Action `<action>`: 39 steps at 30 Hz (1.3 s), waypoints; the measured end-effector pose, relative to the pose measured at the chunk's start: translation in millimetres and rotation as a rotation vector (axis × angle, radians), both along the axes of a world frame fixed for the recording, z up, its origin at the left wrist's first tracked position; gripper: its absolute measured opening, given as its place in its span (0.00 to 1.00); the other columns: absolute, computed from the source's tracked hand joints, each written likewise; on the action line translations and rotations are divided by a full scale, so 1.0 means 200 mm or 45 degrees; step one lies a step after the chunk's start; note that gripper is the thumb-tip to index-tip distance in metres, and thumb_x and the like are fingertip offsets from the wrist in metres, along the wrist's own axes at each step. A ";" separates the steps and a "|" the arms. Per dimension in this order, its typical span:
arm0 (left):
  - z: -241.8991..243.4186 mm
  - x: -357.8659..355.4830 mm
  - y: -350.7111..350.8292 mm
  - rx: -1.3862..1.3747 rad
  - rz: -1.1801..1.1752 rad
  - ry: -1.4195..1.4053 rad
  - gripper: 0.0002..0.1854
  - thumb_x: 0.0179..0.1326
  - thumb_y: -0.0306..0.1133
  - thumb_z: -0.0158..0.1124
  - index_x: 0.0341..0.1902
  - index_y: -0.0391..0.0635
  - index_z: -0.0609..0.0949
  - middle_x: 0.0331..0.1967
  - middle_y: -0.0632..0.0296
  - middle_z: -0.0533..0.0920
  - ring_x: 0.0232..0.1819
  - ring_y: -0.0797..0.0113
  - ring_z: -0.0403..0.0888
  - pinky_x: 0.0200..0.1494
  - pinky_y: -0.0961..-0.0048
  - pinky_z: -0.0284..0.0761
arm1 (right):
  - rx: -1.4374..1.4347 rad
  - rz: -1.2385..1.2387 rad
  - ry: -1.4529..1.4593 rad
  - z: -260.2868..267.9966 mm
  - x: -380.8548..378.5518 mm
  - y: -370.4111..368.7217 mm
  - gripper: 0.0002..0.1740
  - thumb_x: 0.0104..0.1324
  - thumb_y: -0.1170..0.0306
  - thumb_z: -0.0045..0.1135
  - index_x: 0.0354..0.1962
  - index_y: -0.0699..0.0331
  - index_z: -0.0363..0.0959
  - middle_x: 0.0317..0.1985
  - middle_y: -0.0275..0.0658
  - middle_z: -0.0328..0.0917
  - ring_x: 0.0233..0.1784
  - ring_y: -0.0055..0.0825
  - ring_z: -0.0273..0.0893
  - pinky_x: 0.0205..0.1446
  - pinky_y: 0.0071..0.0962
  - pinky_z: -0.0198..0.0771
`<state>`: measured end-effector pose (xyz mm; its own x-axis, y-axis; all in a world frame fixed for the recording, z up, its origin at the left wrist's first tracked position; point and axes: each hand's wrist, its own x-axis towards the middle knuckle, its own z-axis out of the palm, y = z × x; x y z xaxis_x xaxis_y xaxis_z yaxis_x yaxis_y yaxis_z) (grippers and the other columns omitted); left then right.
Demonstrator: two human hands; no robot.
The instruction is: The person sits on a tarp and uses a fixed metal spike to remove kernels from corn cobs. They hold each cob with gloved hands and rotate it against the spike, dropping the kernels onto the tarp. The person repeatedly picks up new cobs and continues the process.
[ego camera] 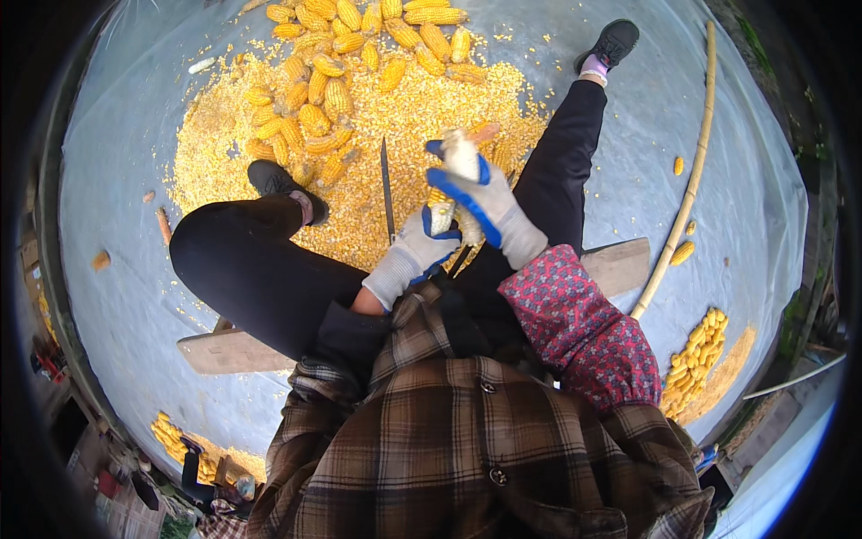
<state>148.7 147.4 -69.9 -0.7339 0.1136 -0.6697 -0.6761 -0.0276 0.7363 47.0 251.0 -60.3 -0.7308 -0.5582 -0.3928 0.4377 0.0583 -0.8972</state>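
Note:
My left hand (425, 248), in a white knit glove with blue coating, grips a partly shelled corn cob (442, 214) with yellow kernels near its upper end. My right hand (486, 201), gloved the same way, is closed around a pale, mostly bare cob (460, 156) pressed beside it. Motion blurs this upper cob, and the fingers hide where the two meet. Below my hands spreads a heap of loose yellow kernels (397, 145). Whole ears of corn (314, 120) lie on the heap. A thin dark strip (386, 188) points up left of my left hand.
I sit astride a wooden plank bench (232, 352) on a grey plastic sheet (128, 256). A bamboo pole (688, 182) lies to the right, with another corn pile (697, 360) beyond its lower end. Another person's leg (195, 475) shows near corn at lower left.

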 end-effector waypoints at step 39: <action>-0.04 0.02 0.00 -0.613 0.063 0.154 0.19 0.44 0.39 0.65 0.38 0.40 0.75 0.26 0.54 0.80 0.29 0.56 0.80 0.34 0.66 0.75 | -0.192 -0.315 -0.692 -0.11 -0.03 -0.04 0.13 0.57 0.68 0.61 0.36 0.68 0.73 0.29 0.36 0.77 0.30 0.22 0.76 0.34 0.24 0.71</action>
<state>153.1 147.0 -77.2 -0.8064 -0.2242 -0.5472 -0.5913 0.3053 0.7464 41.3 243.5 -81.7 -0.5633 -0.4758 -0.6755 0.8190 -0.2134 -0.5326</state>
